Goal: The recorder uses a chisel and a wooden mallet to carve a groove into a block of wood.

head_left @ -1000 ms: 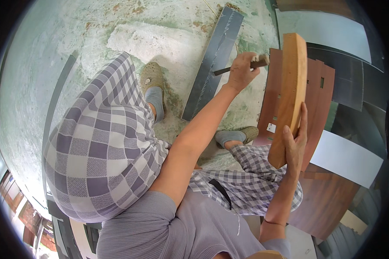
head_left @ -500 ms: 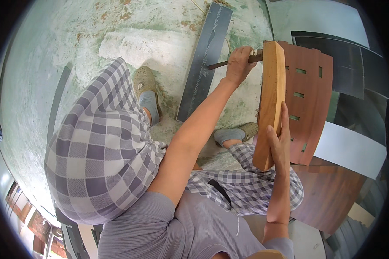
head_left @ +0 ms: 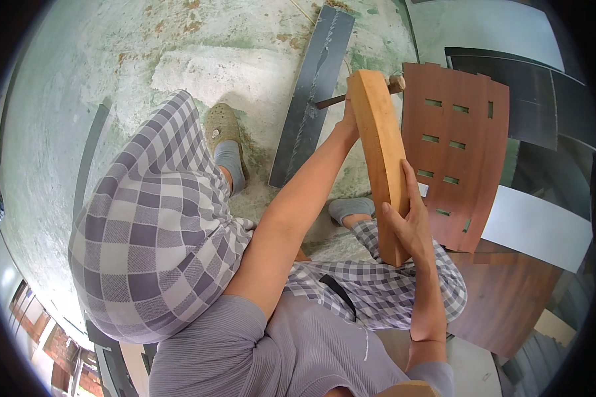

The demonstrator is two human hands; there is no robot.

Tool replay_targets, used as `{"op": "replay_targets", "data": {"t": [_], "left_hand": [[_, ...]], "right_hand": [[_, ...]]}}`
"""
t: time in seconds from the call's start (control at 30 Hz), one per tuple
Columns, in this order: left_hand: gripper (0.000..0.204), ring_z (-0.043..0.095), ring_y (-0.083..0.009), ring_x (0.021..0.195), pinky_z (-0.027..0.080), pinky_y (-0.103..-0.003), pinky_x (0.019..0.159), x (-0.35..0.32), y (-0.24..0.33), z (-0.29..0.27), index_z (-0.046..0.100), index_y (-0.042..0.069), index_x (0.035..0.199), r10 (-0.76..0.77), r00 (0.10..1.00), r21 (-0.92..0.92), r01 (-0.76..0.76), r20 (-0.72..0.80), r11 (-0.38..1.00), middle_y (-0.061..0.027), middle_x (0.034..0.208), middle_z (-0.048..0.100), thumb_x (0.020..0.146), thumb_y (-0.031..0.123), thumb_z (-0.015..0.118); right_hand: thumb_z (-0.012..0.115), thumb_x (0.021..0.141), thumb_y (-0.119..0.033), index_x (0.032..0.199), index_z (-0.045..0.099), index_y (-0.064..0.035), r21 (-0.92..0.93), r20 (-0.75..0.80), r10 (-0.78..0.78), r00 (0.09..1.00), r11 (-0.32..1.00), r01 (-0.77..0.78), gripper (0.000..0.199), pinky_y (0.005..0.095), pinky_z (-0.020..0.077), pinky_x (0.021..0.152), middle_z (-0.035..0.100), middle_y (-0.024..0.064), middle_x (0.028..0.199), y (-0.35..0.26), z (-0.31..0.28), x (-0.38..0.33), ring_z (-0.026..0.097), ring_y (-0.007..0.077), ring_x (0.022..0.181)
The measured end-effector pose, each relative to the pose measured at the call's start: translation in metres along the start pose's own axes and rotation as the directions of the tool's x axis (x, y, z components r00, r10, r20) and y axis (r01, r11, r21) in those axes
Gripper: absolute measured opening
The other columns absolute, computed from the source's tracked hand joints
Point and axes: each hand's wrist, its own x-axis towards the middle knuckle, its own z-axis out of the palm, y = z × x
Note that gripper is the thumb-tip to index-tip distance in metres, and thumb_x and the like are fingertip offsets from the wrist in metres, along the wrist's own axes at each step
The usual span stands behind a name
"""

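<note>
While the right hand (head_left: 410, 225) grips the curved wooden piece (head_left: 381, 159), it hides the left hand (head_left: 348, 119), probably clenching a hammer (head_left: 351, 96)

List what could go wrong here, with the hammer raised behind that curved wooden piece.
1. The right hand grips the curved wooden piece low on its edge; a stray blow could glance down onto the fingers.
2. The left hand and hammer sit partly hidden behind the wood, so aim may suffer.
3. The piece stands on end, steadied by one hand only; it could twist or slip toward the slotted brown panel.
</note>
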Motion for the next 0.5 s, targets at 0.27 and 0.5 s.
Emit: {"op": "replay_targets", "data": {"t": [0.27,0.5], "left_hand": [[0.036,0.053,-0.0381,0.089,0.044,-0.047,0.082,0.021,0.020,-0.010,0.054,0.002,0.109,0.476,0.768,0.887,-0.457,0.429,-0.063,-0.0158,0.093,0.056,0.076,0.012,0.064],[0.050,0.045,-0.0375,0.105,0.036,-0.046,0.092,0.014,0.044,0.004,0.041,0.002,0.120,0.738,0.650,0.955,-0.295,0.182,0.024,-0.0188,0.111,0.047,0.076,-0.001,0.064]], "right_hand": [[0.061,0.073,-0.016,0.148,0.024,-0.0129,0.010,-0.144,-0.210,0.967,0.977,0.214,0.083,0.0420,0.0394,0.102,0.041,0.0209,0.140,-0.017,-0.002,-0.002,0.048,0.0326,0.123],[0.063,0.072,-0.020,0.148,0.023,-0.0094,0.124,-0.224,-0.187,0.957,0.968,0.218,0.087,0.0409,0.0367,0.105,0.038,0.0183,0.142,-0.027,-0.011,-0.004,0.042,0.0306,0.127]]}}
